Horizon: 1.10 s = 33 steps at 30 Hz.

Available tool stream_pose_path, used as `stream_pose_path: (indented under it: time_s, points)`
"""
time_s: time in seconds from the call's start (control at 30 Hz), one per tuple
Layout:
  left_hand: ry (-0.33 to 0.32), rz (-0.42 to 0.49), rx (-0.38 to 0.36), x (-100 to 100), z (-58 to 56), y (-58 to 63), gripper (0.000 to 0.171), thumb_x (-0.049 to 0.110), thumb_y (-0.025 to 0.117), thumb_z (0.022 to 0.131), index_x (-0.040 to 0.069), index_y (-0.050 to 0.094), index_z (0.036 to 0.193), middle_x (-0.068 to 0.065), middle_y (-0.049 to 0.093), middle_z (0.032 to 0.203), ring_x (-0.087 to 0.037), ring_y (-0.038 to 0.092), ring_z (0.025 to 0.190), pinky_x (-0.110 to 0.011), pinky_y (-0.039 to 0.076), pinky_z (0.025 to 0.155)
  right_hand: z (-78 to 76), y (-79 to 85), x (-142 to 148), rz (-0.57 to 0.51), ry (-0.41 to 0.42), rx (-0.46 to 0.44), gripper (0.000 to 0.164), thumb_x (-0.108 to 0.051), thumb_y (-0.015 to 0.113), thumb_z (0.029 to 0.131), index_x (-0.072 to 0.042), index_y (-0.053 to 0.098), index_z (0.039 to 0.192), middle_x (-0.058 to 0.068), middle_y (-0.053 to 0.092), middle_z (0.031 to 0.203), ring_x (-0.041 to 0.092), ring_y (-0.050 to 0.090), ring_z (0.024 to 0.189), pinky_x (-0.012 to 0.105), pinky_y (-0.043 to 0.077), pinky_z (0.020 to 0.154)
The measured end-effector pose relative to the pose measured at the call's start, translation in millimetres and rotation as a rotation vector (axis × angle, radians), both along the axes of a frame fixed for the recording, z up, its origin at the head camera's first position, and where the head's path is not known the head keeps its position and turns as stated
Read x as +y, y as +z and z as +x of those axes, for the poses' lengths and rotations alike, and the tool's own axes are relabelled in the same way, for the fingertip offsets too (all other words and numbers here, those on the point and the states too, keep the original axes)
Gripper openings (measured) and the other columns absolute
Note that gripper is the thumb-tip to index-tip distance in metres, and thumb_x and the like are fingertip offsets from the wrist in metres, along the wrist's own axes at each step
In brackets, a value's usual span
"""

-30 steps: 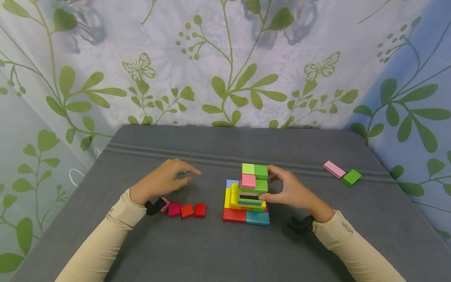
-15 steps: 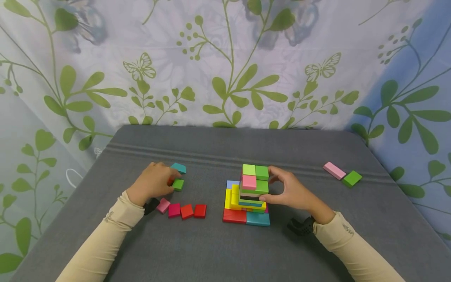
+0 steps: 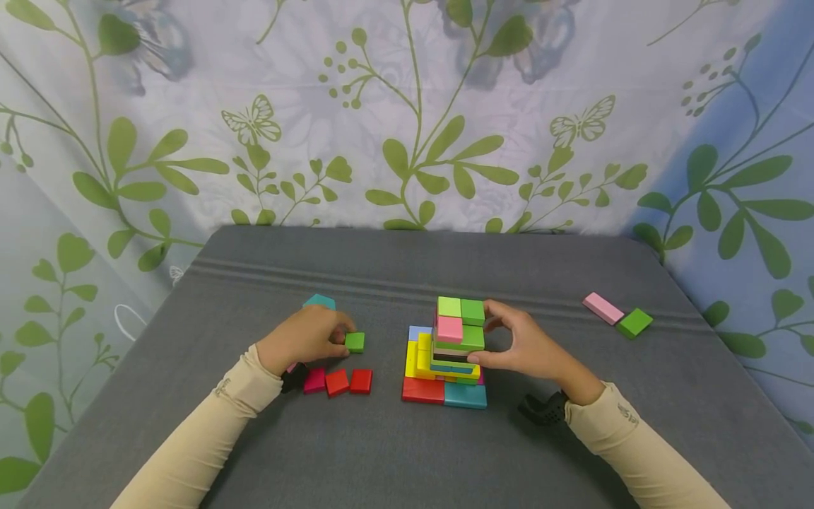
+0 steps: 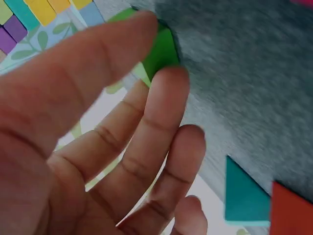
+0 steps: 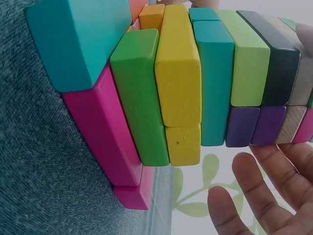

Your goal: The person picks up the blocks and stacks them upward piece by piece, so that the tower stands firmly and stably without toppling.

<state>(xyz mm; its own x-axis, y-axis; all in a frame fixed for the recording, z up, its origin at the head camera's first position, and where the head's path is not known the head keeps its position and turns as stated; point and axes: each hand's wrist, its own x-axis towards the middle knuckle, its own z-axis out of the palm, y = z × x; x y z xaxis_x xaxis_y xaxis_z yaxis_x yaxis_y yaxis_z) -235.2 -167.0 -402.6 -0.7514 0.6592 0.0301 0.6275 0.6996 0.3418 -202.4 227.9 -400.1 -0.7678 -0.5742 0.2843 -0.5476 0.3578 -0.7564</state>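
Note:
In the head view my left hand (image 3: pixel 308 338) pinches a small green block (image 3: pixel 355 343) at the table's left side. The left wrist view shows the thumb and fingertips on that green block (image 4: pixel 165 53). A stepped tower of coloured wooden blocks (image 3: pixel 459 338) stands near the middle, with lime, green and pink blocks on top. My right hand (image 3: pixel 524 346) holds its upper right side between thumb and fingers. From the right wrist, the layers (image 5: pixel 178 73) appear sideways, with the fingers touching the purple and striped blocks. The tower's far side is hidden.
Beyond the left hand lies a teal block (image 3: pixel 321 302); the left wrist view shows a red block (image 4: pixel 292 210) beside it. A magenta block (image 3: pixel 314 381) and two red blocks (image 3: pixel 361 381) form a row nearer me. Pink (image 3: pixel 603 307) and green (image 3: pixel 634 322) blocks lie far right.
My left hand reached left to the loose blocks, took hold of the green one and brought it rightward toward the tower. The right hand stays at the tower.

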Motion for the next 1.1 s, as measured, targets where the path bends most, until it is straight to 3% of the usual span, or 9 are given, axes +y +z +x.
stream_pose_path:
  time_s: [0.1, 0.2, 0.3, 0.43, 0.6, 0.8, 0.93, 1.1]
  points:
    - [-0.024, 0.031, 0.031, 7, 1.2, 5.5, 0.028, 0.014, 0.090, 0.089, 0.004, 0.081, 0.113, -0.003, 0.077, 0.103, -0.020, 0.072, 0.094, -0.037, 0.060, 0.083, -0.3, -0.3, 0, 0.002, -0.002, 0.005, 0.056, -0.006, 0.089, 0.085, 0.000, 0.064, 0.135, 0.006, 0.069, 0.127, 0.015, 0.062, 0.113, 0.045, 0.056, 0.099]
    - [-0.029, 0.134, 0.018, 16, 5.5, 17.8, 0.028, 0.013, 0.086, 0.092, 0.003, 0.079, 0.116, -0.005, 0.078, 0.111, -0.025, 0.073, 0.100, -0.043, 0.061, 0.088, -0.1, -1.1, 0, 0.004, -0.004, 0.005, 0.056, -0.006, 0.089, 0.085, -0.001, 0.064, 0.135, 0.006, 0.069, 0.126, 0.015, 0.062, 0.113, 0.045, 0.056, 0.099]
    - [-0.030, 0.266, 0.028, 28, 12.6, 34.2, 0.027, 0.013, 0.084, 0.093, 0.004, 0.079, 0.118, -0.002, 0.079, 0.112, -0.023, 0.073, 0.097, -0.046, 0.060, 0.088, 0.1, -1.3, -1, 0.002, -0.004, 0.005, 0.055, -0.006, 0.089, 0.085, -0.001, 0.064, 0.134, 0.005, 0.070, 0.125, 0.016, 0.062, 0.113, 0.048, 0.056, 0.098]
    - [-0.059, 0.423, 0.104, 47, 23.3, 53.1, 0.030, 0.015, 0.086, 0.092, 0.008, 0.078, 0.120, 0.003, 0.078, 0.109, -0.014, 0.069, 0.092, -0.042, 0.058, 0.086, 0.1, -1.0, 0, 0.004, -0.004, 0.001, 0.055, -0.006, 0.089, 0.086, -0.001, 0.064, 0.134, 0.005, 0.069, 0.126, 0.017, 0.062, 0.113, 0.050, 0.056, 0.099]
    - [-0.118, 0.548, 0.188, 71, 29.7, 65.0, 0.034, 0.015, 0.088, 0.090, 0.005, 0.076, 0.121, -0.001, 0.075, 0.105, -0.015, 0.065, 0.093, -0.037, 0.057, 0.086, 0.1, -0.4, 1, 0.000, -0.001, 0.001, 0.055, -0.007, 0.089, 0.086, -0.001, 0.064, 0.135, 0.006, 0.069, 0.127, 0.016, 0.062, 0.113, 0.048, 0.055, 0.099]
    - [-0.196, 0.542, 0.273, 100, 30.3, 66.1, 0.032, 0.019, 0.089, 0.089, 0.007, 0.079, 0.117, -0.002, 0.078, 0.111, -0.020, 0.064, 0.101, -0.039, 0.054, 0.093, -1.6, -1.7, 1, -0.017, 0.014, 0.011, 0.052, -0.004, 0.087, 0.087, -0.002, 0.065, 0.134, 0.005, 0.070, 0.126, 0.014, 0.063, 0.112, 0.042, 0.056, 0.098]
    - [-0.215, 0.491, 0.351, 117, 31.8, 63.9, 0.031, 0.025, 0.090, 0.088, 0.012, 0.082, 0.114, 0.000, 0.075, 0.107, -0.020, 0.060, 0.096, -0.039, 0.049, 0.088, -2.0, -2.8, 1, -0.020, 0.023, 0.021, 0.051, -0.005, 0.087, 0.086, -0.003, 0.065, 0.133, 0.003, 0.070, 0.125, 0.014, 0.063, 0.111, 0.043, 0.056, 0.098]
    - [-0.226, 0.418, 0.368, 130, 31.7, 59.6, 0.031, 0.029, 0.091, 0.087, 0.015, 0.083, 0.112, 0.001, 0.072, 0.104, -0.017, 0.054, 0.089, -0.032, 0.043, 0.080, -1.6, -2.9, 0, -0.032, 0.031, 0.022, 0.046, -0.003, 0.086, 0.086, -0.005, 0.066, 0.128, -0.003, 0.069, 0.120, 0.014, 0.064, 0.108, 0.039, 0.055, 0.097]
